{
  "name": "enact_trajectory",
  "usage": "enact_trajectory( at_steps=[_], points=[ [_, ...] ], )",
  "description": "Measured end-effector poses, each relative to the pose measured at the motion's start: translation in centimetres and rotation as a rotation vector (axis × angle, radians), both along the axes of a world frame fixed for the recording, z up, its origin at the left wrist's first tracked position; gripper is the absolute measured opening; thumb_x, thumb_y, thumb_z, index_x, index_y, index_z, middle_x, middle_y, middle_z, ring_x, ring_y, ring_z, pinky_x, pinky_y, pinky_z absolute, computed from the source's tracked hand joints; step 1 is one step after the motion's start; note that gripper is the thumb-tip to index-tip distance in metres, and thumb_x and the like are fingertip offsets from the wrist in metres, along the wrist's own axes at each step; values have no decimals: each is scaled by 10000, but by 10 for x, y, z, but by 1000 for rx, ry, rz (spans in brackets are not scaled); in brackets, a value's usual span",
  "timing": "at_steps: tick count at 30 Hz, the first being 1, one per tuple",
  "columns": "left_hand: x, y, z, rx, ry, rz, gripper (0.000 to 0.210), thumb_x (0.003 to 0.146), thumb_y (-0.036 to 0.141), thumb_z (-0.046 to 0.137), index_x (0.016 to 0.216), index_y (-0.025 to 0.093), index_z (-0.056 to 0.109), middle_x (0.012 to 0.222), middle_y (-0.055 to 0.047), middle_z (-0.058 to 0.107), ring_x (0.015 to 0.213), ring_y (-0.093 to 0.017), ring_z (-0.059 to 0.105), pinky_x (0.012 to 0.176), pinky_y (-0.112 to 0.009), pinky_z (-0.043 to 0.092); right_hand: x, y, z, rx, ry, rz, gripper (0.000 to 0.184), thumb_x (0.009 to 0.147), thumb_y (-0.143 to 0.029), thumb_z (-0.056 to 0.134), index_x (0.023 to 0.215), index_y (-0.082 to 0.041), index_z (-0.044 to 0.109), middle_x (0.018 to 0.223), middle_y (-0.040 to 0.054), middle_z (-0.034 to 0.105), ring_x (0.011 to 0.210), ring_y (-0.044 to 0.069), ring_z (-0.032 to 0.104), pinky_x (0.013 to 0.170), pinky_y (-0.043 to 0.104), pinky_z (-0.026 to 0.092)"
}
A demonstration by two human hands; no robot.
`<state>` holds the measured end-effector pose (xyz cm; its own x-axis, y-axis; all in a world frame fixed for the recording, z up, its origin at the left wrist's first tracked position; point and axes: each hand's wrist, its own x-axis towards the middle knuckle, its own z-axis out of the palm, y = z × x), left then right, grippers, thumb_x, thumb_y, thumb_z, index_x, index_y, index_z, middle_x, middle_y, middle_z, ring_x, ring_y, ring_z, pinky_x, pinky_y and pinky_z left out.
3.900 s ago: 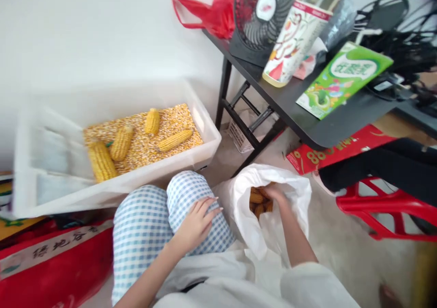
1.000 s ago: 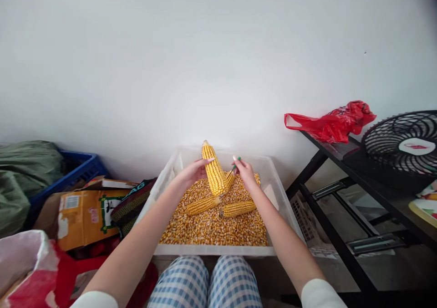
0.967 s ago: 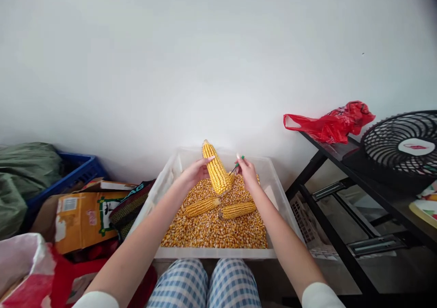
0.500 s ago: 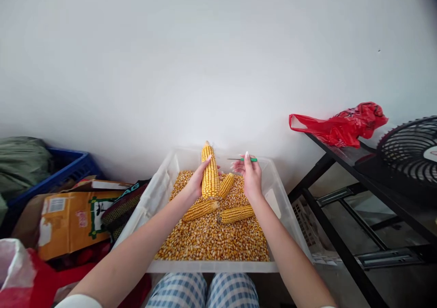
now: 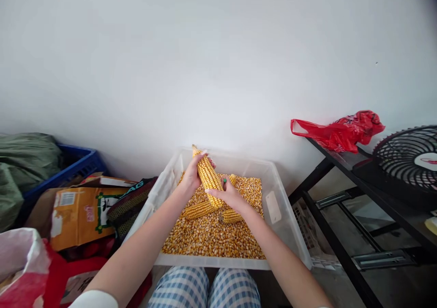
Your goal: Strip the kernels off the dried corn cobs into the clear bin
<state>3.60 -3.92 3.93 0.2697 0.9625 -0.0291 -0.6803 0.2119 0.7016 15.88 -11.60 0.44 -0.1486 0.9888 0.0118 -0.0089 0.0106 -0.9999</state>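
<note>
My left hand (image 5: 193, 175) is closed around the upper part of a yellow corn cob (image 5: 209, 176), which tilts with its tip to the upper left. Against the cob's lower right side, my right hand (image 5: 231, 195) is closed on a thin green-handled tool (image 5: 225, 180). Only the end of the green handle shows; the metal shaft is hidden. Beneath the hands, loose corn kernels (image 5: 215, 239) cover the bottom of a clear plastic tub (image 5: 218, 262). Other cobs, one at the left (image 5: 198, 209), one at the right (image 5: 231, 216) and one partly hidden behind (image 5: 232, 179), lie on them.
A black rack (image 5: 331, 162) at the right carries a red plastic bag (image 5: 341, 132) and a black fan (image 5: 409, 157). To the left are a cardboard box (image 5: 77, 212), a blue crate (image 5: 80, 164) and a red-and-white bag (image 5: 30, 262). A white wall (image 5: 218, 71) rises behind the tub.
My right hand has moved left and down from beside the cob to touch it, with the green-handled tool. The held cob has tipped its top to the left.
</note>
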Motion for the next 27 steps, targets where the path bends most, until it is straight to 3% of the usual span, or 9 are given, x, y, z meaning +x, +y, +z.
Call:
enact_trajectory(
  at_steps=[5,9,11,14,19,21,23,25,27],
  points=[
    [-15,19,0,-3,-15,120,188,680,312,590,643,155,494,551,14,547,544,-111,569,612,-255,488,7,0,-5,166,-477,-144,523,576,-425,677,927,-228,343,784,-36,474,647,117,496,564,231,396],
    [-30,30,-1,-51,-46,166,212,731,237,536,559,155,444,465,12,513,484,-114,550,559,-252,473,11,-2,-4,278,-707,-176,510,591,-477,639,919,-227,338,740,-38,457,597,119,469,524,225,342],
    [-42,36,-1,-86,-93,178,284,791,192,439,514,167,380,347,47,393,362,-80,451,518,-230,453,14,-3,-3,349,-800,-192,507,590,-493,629,914,-226,345,729,-33,465,597,129,468,520,226,321],
    [-59,42,-5,-65,-188,65,355,851,173,336,497,174,312,278,84,228,253,-46,234,416,-174,362,21,-2,-5,428,-883,-187,507,586,-499,623,912,-222,351,742,-22,484,607,139,476,522,227,308],
    [-66,43,-5,-6,-153,78,351,885,176,297,535,169,325,287,94,192,256,-39,143,365,-149,243,28,2,-5,545,-938,-248,449,607,-441,601,906,-209,358,745,-12,497,622,141,487,547,232,327],
    [-68,43,-4,26,-38,184,350,891,219,299,545,176,316,298,95,179,267,-47,128,356,-162,205,29,3,-4,598,-966,-297,448,606,-443,601,902,-202,367,748,-4,499,628,142,487,561,238,339],
    [-71,45,-4,70,184,397,355,886,310,322,553,186,314,321,93,185,283,-58,140,354,-185,178,30,3,-3,650,-995,-332,460,602,-465,602,900,-194,378,751,7,501,638,148,489,574,247,351],
    [-76,45,-7,152,509,648,374,861,390,362,547,189,332,354,73,253,317,-70,214,369,-205,179,31,3,-2,681,-997,-384,493,597,-504,603,903,-186,384,752,16,499,646,153,490,579,252,361],
    [-79,43,-12,254,853,771,395,838,412,394,519,183,354,395,40,339,379,-86,304,398,-220,199,35,4,-1,683,-969,-470,527,596,-543,599,910,-179,381,732,14,484,636,153,484,562,249,361]
  ],
)
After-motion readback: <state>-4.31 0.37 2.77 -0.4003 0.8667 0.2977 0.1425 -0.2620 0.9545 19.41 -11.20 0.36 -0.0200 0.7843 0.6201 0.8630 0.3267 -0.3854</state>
